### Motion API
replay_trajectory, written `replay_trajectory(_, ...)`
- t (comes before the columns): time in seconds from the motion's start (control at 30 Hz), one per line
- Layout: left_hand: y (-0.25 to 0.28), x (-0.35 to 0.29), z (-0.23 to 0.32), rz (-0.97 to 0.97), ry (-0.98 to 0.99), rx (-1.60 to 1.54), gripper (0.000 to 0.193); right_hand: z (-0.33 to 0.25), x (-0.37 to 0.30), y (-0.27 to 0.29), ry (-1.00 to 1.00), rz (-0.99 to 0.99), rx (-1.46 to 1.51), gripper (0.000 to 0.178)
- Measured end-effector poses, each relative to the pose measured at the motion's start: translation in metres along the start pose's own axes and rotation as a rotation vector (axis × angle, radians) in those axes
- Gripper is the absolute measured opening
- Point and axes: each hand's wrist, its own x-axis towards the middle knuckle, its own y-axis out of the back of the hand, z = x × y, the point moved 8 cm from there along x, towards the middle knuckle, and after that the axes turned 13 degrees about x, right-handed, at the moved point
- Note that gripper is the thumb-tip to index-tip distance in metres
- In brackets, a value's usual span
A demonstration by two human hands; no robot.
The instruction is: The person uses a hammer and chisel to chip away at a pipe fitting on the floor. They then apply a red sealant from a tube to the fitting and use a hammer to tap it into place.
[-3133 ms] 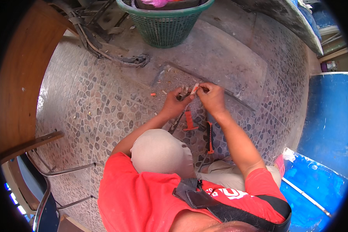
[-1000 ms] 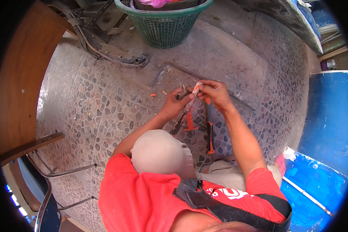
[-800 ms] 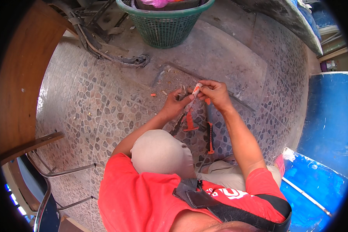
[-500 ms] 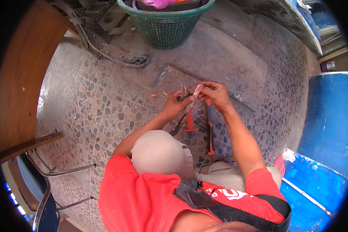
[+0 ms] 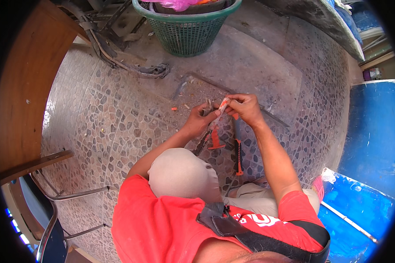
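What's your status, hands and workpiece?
Left hand, right hand pinching orange-and-white piece. Black-and-orange handle on floor nearby. Nothing visibly blocking hands.

White lettering (image 5: 263, 220) on red shirt (image 5: 158, 223), beside black strap (image 5: 267, 239); full wording unreadable.

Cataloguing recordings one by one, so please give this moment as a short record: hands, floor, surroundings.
Left hand: grips lower end of an orange-and-white piece
Right hand: pinches its upper end
Floor: stone-patterned; black-and-orange handle and orange-red item, kind unclear, lie there
Ahead: green basket with pink plastic in it
Person's right: blue panels
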Motion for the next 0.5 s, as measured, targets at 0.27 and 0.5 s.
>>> replay_trajectory(0.27, 0.005, 0.003, -0.002, 0.039, -0.067, 0.152, 0.03, 0.002, 0.001, 0.0, 0.035, 0.008, 0.023, 0.028)
replay_trajectory(0.5, 0.007, 0.004, -0.002, 0.045, -0.051, 0.201, 0.028, 0.01, 0.005, 0.007, 0.041, 0.024, 0.027, 0.026)
